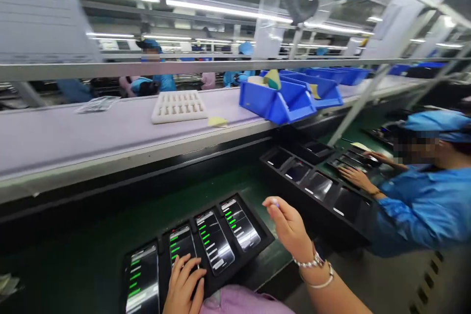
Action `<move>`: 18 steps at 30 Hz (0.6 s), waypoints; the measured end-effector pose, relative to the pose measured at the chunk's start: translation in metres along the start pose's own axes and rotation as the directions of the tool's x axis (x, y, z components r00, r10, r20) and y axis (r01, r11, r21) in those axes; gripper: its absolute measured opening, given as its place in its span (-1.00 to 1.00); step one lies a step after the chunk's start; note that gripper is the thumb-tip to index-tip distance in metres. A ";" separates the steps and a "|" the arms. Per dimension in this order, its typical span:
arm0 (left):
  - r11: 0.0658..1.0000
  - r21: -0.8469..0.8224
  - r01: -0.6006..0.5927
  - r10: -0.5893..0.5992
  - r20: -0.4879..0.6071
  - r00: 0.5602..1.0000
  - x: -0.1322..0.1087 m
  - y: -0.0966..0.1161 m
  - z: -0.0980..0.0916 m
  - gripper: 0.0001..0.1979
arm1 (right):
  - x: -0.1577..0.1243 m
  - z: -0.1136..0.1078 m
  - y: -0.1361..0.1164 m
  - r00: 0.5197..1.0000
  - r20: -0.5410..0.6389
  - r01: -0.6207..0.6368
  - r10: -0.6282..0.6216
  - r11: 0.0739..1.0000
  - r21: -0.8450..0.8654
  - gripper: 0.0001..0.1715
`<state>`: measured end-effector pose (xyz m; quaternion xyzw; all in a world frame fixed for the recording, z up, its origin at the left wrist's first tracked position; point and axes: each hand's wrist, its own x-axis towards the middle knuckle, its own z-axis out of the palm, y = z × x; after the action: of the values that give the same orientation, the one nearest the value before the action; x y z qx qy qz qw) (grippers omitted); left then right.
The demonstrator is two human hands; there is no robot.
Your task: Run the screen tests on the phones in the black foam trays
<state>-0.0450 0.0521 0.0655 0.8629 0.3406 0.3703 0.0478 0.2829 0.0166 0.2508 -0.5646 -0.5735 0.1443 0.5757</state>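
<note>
A black tray (265, 238) lies in front of me on the green bench, holding several phones with lit screens showing green bars. My left hand (184, 284) rests with fingers spread on the tray, touching the lower edge of the second phone (182, 245). My right hand (289, 228) hovers just right of the tray, near the rightmost phone (240, 224). Its fingers are curled together in a loose pinch, and I cannot make out anything in them. A beaded bracelet sits on that wrist.
A second black tray (366, 221) of dark phones lies to the right, where a person in blue (423, 201) touches more phones. Behind runs a grey conveyor (73, 132) carrying a white slotted tray (179, 106) and blue bins (275, 100). More workers sit beyond it.
</note>
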 end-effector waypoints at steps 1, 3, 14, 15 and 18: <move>1.000 -0.001 0.014 -0.014 -0.007 1.000 0.001 0.002 -0.002 -0.77 | 0.000 0.002 0.002 1.000 -0.006 0.002 -0.001 0.999 0.033 -0.63; 0.999 -0.012 0.048 -0.048 -0.018 0.999 0.004 0.006 -0.005 -0.80 | 0.003 0.009 0.002 0.999 -0.029 0.016 -0.013 0.995 0.102 -0.64; 0.986 -0.042 0.160 -0.162 -0.026 0.986 0.007 0.016 -0.011 -0.77 | 0.022 0.038 -0.018 0.988 0.105 0.097 -0.112 0.985 0.140 -0.56; 0.987 -0.040 0.155 -0.156 -0.029 0.987 0.006 0.015 -0.010 -0.77 | 0.022 0.040 -0.021 0.986 0.128 0.094 -0.109 0.989 0.117 -0.54; 0.991 -0.032 0.132 -0.134 -0.073 0.988 0.002 0.011 -0.005 -0.76 | 0.019 0.050 -0.039 0.968 0.233 0.078 -0.090 0.995 0.062 -0.48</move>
<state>-0.0407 0.0444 0.0739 0.8230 0.3941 0.4029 0.0712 0.2283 0.0443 0.2774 -0.5032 -0.6573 0.2009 0.5238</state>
